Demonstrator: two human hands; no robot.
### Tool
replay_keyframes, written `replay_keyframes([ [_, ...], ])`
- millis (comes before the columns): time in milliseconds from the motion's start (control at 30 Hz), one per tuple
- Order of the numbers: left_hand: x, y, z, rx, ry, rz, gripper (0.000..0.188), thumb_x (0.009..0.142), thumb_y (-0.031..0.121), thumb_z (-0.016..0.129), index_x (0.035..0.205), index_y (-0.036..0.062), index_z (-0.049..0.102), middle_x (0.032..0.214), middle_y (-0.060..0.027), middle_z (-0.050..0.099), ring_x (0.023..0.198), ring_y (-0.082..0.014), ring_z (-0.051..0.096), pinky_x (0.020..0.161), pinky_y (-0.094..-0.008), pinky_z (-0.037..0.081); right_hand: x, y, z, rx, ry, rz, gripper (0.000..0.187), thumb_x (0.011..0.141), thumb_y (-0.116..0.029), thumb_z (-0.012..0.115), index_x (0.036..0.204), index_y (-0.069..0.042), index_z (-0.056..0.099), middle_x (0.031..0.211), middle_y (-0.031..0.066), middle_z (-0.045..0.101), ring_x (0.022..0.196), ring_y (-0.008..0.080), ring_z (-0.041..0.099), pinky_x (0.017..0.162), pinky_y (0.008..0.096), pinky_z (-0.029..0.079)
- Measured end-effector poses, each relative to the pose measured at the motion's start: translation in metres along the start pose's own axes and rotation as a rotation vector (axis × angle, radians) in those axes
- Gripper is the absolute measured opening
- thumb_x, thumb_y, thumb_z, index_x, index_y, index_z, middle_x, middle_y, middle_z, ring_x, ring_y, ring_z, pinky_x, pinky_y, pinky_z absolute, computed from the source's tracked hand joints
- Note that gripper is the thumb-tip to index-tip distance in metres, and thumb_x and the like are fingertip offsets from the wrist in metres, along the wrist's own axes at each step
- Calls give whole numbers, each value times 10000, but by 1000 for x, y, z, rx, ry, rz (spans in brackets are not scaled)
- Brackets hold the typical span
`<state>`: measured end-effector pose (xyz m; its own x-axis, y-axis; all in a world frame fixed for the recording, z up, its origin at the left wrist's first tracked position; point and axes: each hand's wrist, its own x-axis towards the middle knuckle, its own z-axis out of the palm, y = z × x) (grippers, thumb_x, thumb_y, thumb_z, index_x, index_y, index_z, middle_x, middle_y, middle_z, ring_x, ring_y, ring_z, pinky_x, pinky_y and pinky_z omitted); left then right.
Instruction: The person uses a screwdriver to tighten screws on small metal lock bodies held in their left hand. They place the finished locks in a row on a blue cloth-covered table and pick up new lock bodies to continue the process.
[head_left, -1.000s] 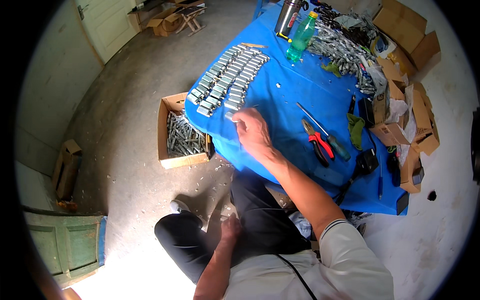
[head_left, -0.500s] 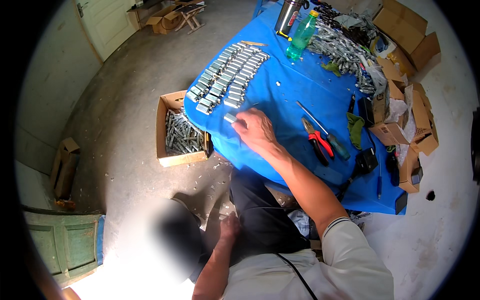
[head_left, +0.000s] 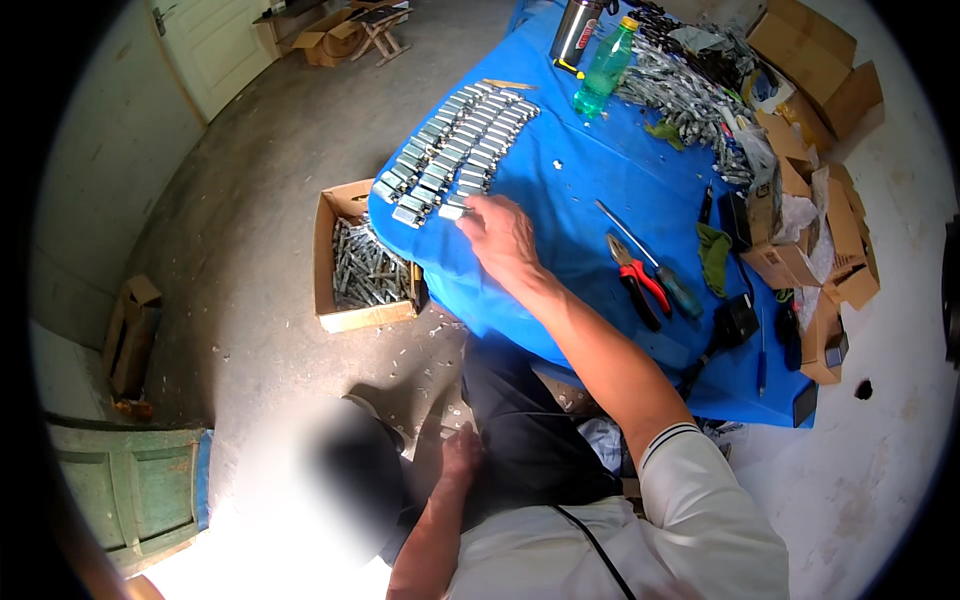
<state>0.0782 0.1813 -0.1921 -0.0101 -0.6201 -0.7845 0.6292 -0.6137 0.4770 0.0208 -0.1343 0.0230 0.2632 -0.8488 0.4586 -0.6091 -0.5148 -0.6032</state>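
Note:
My right hand reaches over the blue-covered table, thumb and fingers pinching a small silver metal block. The block is at the near end of the rightmost of several rows of similar silver metal parts. Whether it touches the cloth I cannot tell. Down beside my dark-trousered leg, my left hand is closed in shadow; a small pale bit shows at its fingers, too unclear to name.
An open cardboard box of metal strips stands on the floor left of the table. Red-handled pliers and a screwdriver lie right of my hand. Farther back are a green bottle, a dark flask and a metal-parts heap.
My right hand has moved slightly left and away from me, bringing the metal block up to the end of the row. My left hand stays almost still.

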Motion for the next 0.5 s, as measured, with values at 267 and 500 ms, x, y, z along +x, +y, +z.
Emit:
replay_keyframes([
  [267,-3,12,3,118,27,3,325,927,400,518,700,182,437,538,44,363,409,-96,331,387,-248,264,-46,-7,-41,43,81,-37,119,789,-95,658,897,-45,647,854,147,631,866,350,595,767,440,479],
  [500,5,5,3,167,26,8,328,936,408,493,689,196,449,536,60,354,424,-91,331,404,-254,259,-110,34,-150,-160,143,154,87,835,-38,621,909,-68,655,813,128,635,713,270,626,636,350,495],
])
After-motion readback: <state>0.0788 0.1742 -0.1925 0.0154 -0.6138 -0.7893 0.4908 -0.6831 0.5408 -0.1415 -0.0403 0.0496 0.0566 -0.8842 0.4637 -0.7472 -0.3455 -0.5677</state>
